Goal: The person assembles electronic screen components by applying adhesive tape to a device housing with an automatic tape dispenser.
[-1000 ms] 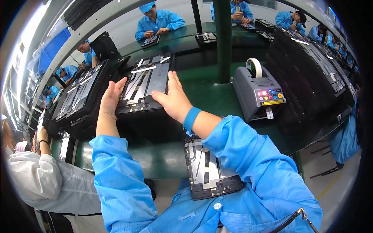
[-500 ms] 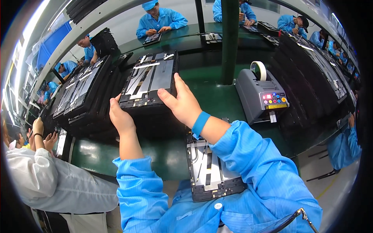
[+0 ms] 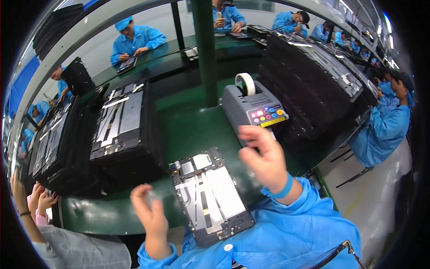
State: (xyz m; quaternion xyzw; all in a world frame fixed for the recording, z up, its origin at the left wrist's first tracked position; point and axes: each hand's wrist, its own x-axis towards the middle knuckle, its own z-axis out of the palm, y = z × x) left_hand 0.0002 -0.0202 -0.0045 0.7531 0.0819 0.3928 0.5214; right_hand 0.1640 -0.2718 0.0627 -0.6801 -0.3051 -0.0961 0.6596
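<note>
Green workbench (image 3: pixel 188 130) under my view: left, a stack of black trays holding opened tablet backs (image 3: pixel 123 130); my left hand (image 3: pixel 150 215) loosely curled, empty; the open grey-and-black tablet chassis (image 3: pixel 210 197) lies between my hands; my right hand (image 3: pixel 264 159), fingers bunched, reaches toward the grey tape dispenser (image 3: pixel 253 110), so I judge taking tape comes next, needing a clean pinch

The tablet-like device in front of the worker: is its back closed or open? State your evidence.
Open. The device lies flat on the green table with silver plates, cables and a circuit board exposed; no cover hides them. Neither hand touches it.

bright overhead light, glare on the green table (image 3: pixel 188 130), blurred moving hands, bent dark fisheye edges.
</note>
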